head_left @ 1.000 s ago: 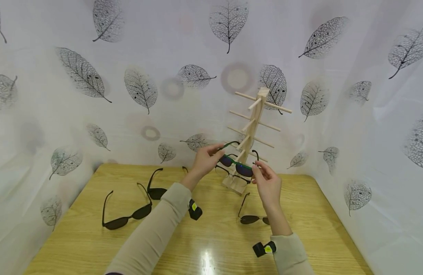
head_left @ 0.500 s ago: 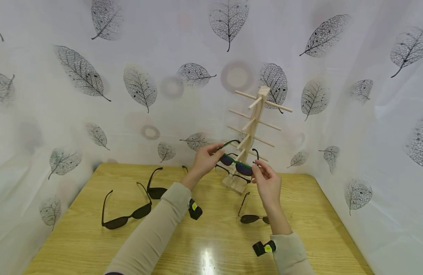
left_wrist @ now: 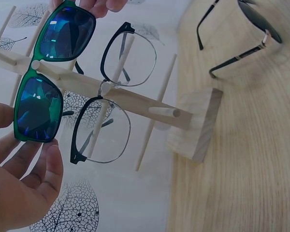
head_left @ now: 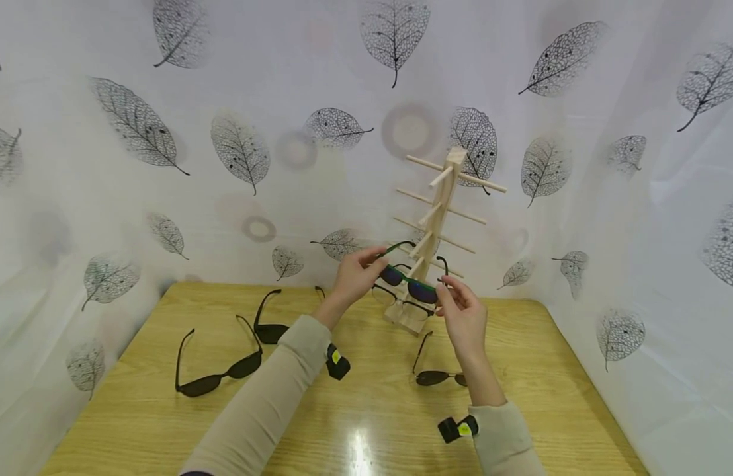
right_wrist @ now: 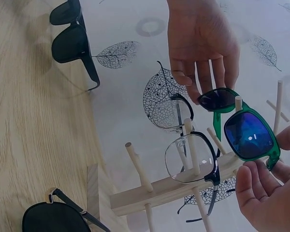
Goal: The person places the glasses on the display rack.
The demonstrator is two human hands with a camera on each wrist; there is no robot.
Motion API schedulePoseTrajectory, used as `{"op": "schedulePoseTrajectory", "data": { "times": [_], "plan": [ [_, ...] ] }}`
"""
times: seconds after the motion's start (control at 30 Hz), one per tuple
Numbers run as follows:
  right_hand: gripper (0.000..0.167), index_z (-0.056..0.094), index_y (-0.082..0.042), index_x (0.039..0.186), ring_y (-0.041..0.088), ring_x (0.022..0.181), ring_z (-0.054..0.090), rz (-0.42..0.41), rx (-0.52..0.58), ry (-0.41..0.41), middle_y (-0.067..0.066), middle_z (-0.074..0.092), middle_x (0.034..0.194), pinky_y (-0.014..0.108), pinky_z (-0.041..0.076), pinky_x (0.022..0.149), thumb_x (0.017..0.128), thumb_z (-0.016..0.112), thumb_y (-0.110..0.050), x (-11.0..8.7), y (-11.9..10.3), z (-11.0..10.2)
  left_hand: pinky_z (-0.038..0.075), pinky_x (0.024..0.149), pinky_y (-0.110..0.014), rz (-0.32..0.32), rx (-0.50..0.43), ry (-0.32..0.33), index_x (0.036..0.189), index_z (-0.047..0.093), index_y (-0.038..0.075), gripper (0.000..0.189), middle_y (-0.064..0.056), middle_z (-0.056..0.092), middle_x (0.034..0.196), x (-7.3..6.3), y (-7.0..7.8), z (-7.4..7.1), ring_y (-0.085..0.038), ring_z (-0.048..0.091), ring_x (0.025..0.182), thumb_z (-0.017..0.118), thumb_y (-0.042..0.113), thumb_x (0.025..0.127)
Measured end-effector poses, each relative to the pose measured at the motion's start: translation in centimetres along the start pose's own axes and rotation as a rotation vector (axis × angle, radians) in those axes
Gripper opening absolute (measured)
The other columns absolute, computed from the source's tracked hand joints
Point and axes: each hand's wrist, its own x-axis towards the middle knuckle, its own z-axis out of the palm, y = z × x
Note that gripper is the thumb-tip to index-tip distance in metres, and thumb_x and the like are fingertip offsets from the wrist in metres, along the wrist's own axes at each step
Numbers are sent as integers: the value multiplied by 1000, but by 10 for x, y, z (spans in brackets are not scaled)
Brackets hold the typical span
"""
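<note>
Green-framed sunglasses with blue mirrored lenses (head_left: 423, 291) are at the wooden eyewear stand (head_left: 444, 198), with a peg end showing at their bridge. My left hand (head_left: 356, 279) pinches one end of the frame near the temple arm. At the other end, the fingers and thumb of my right hand (head_left: 465, 318) pinch the frame. Just below on the stand hang clear glasses with dark upper rims (left_wrist: 76, 133), their bridge at a lower peg. The right wrist view shows the green sunglasses (right_wrist: 251, 135) between both hands, slightly tilted.
Dark sunglasses (head_left: 204, 385) lie at the table's left, with another black pair (head_left: 270, 333) behind, partly hidden by my left sleeve. Thin-framed sunglasses (head_left: 432, 378) lie in front of the stand, partly behind my right wrist. A leaf-patterned curtain (head_left: 319, 59) surrounds the wooden table (head_left: 366, 410).
</note>
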Motion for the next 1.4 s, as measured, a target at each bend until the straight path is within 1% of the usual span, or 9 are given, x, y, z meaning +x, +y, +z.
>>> {"op": "schedulePoseTrajectory", "data": {
  "times": [0.3, 0.53, 0.73, 0.8, 0.9, 1.03, 1.13, 1.3, 1.4],
  "plan": [
    [33, 71, -5, 133, 3, 67, 66, -16, -36, -12, -5, 70, 87, 19, 58, 66, 104, 69, -19, 0, 1, -2, 58, 81, -38, -5, 7, 2, 143, 68, 18, 39, -11, 74, 132, -1, -1, -1, -31, 70, 115, 65, 30, 106],
    [38, 67, -11, 141, 3, 76, 69, -34, -113, -14, 10, 73, 102, 23, 60, 72, 105, 68, -23, -7, 2, -8, 52, 70, -30, -13, -45, 14, 144, 66, 13, 40, -16, 75, 127, -9, -6, -8, -40, 70, 100, 64, 27, 106],
    [30, 69, -5, 132, 3, 78, 68, -77, -93, 25, 9, 70, 102, 19, 59, 70, 105, 67, -19, -19, -2, -10, 58, 77, -33, -12, -19, 7, 144, 66, 15, 39, -15, 74, 127, -20, -12, -19, -32, 71, 106, 64, 27, 106],
    [28, 70, -2, 128, 7, 78, 69, -105, -73, 25, 8, 69, 100, 19, 59, 70, 104, 68, -16, -23, -5, -8, 59, 78, -36, -8, -14, 11, 143, 66, 15, 39, -15, 75, 126, -24, -14, -24, -30, 72, 106, 64, 25, 106],
    [25, 71, 1, 125, 12, 79, 70, -140, -46, 13, 3, 69, 96, 21, 59, 70, 103, 69, -13, -30, -9, -3, 60, 80, -41, 4, -30, 13, 143, 67, 12, 38, -20, 75, 125, -31, -17, -33, -32, 71, 106, 64, 21, 106],
    [23, 71, 4, 122, 13, 77, 70, -168, -2, -34, -2, 70, 94, 21, 59, 69, 103, 69, -9, -41, -12, 8, 58, 75, -33, -6, -27, 24, 143, 65, 8, 39, -24, 73, 126, -38, -23, -48, -38, 70, 107, 62, 19, 106],
    [23, 71, 6, 121, 10, 76, 69, -170, 24, -87, -2, 71, 95, 19, 58, 69, 103, 68, -8, -47, -12, 17, 53, 73, -24, -38, -27, 36, 144, 64, 8, 39, -24, 73, 128, -43, -27, -62, -35, 70, 106, 61, 20, 107],
    [20, 73, 2, 120, 7, 74, 67, -148, 32, -163, 2, 70, 94, 20, 58, 68, 102, 69, -8, -53, -7, 32, 54, 74, -25, -67, 4, 53, 144, 65, 9, 38, -22, 73, 126, -55, -32, -87, -26, 70, 101, 62, 21, 107],
    [20, 73, 1, 119, 8, 74, 67, -140, 29, -201, 12, 71, 96, 22, 59, 69, 103, 69, -10, -54, -5, 39, 57, 77, -27, -73, 58, 56, 144, 64, 9, 39, -21, 74, 125, -61, -36, -99, -27, 71, 103, 61, 21, 108]
  ]
}}
